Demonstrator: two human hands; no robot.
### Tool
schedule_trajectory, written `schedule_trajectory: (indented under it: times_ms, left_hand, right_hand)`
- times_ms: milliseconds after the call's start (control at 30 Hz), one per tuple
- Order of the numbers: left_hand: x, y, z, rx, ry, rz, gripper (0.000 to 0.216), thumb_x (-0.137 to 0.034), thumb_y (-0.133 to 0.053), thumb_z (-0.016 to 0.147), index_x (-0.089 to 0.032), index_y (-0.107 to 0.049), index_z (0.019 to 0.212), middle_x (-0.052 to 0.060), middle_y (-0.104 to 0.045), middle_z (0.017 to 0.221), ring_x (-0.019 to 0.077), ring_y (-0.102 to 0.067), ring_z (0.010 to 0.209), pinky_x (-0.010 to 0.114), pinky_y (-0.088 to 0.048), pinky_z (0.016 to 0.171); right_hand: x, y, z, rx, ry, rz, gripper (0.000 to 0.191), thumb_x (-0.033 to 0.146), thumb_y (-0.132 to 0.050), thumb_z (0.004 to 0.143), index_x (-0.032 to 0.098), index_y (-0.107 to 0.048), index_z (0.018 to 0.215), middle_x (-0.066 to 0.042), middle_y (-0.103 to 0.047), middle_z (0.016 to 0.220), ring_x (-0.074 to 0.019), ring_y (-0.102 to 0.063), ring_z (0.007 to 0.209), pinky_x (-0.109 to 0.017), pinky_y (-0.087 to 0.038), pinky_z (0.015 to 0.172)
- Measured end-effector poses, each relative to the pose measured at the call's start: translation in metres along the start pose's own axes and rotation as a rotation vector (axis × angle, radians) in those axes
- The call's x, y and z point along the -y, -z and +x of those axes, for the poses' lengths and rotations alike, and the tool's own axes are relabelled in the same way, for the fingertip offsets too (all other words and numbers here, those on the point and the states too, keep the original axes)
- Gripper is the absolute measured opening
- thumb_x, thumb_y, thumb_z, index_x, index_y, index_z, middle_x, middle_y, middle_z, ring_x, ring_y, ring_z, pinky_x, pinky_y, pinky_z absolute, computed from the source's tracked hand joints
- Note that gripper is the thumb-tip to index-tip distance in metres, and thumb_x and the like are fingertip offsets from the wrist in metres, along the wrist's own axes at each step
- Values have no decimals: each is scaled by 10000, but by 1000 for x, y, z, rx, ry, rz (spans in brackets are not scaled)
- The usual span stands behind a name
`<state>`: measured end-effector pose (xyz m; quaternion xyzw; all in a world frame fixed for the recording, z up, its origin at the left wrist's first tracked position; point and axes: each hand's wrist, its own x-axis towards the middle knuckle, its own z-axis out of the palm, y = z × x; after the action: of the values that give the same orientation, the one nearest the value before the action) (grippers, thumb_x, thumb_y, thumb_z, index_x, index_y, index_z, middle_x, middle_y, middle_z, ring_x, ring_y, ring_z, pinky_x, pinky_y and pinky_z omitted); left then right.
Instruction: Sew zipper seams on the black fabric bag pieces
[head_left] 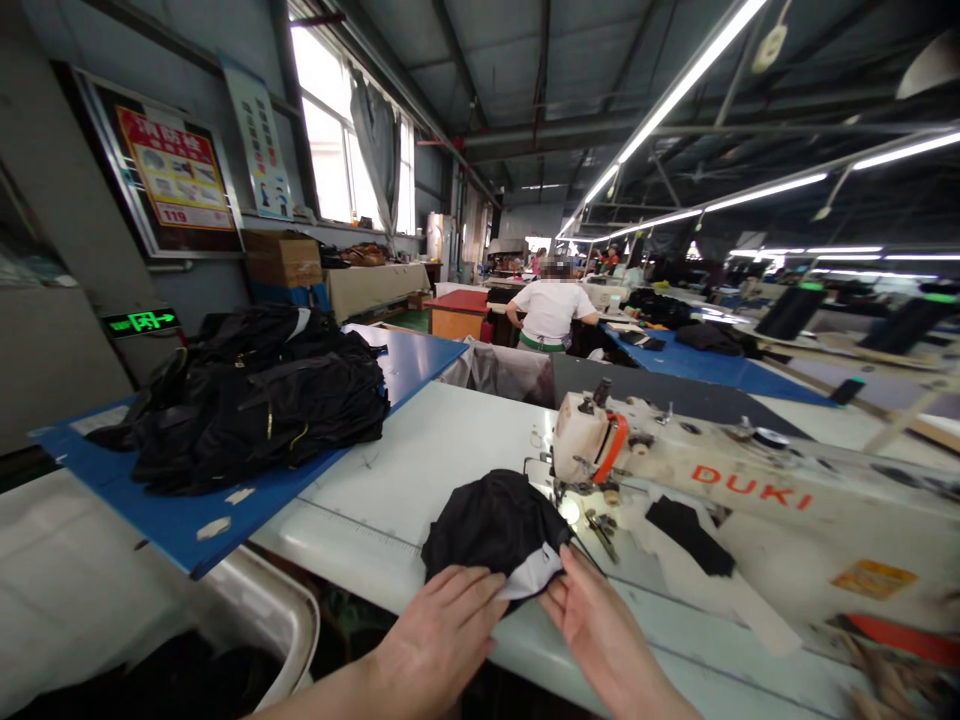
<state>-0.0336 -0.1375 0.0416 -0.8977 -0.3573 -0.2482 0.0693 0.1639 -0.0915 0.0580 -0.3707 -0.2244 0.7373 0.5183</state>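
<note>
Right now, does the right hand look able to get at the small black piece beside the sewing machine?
Probably yes: nothing tall seems to stand between the right hand and the small black piece, though its fingers would likely have to release the black cloth.

- A garment sewing workshop, roomy as a factory hall, with an exposed roof [495, 60] and long strip lights [690, 75] overhead.
- An industrial sewing machine [720, 480] marked "DUKI" sits on a pale counter [435, 425], black fabric [487, 520] beside its needle end.
- A heap of black zippered pieces [277, 400] covers much of a blue counter [424, 355].
- Dark thread cones [791, 312] stand at right.
- A person in a white top [551, 312] is among further counters [727, 372].
- A fire-safety poster [176, 170] and lit exit sign [146, 322].
</note>
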Motion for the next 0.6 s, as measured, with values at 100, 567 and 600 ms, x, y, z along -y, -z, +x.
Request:
schedule_trajectory:
  times_ms: [100,567,600]
  left_hand:
    - [-4,14,-10,-15,58,-198,317,-179,-483,904,-154,-524,1217,104,-609,1192,218,-546,1117,356,-470,963]
    - [41,84,24,-197,259,-190,355,-211,-526,883,-218,-519,1238,92,-564,1257,226,-482,1194,431,-341,1048]
    - [45,89,35,-158,254,-165,400,-241,-553,868,-224,-497,1263,94,-532,1298,247,-440,1235,471,-282,1076]
  right_hand:
    - [1,1,4,-37,-5,-29,303,321,-774,666,198,-641,909,-44,-717,949,-198,-661,890,-327,-522,799]
    - [12,-51,20,11,-27,-315,242,316,-780,632,195,-668,808,3,-685,714,-143,-604,615,-248,-474,586]
    - [13,-57,19,38,-20,-350,234,325,-778,639,196,-669,801,12,-672,695,-133,-589,608,-235,-458,577]
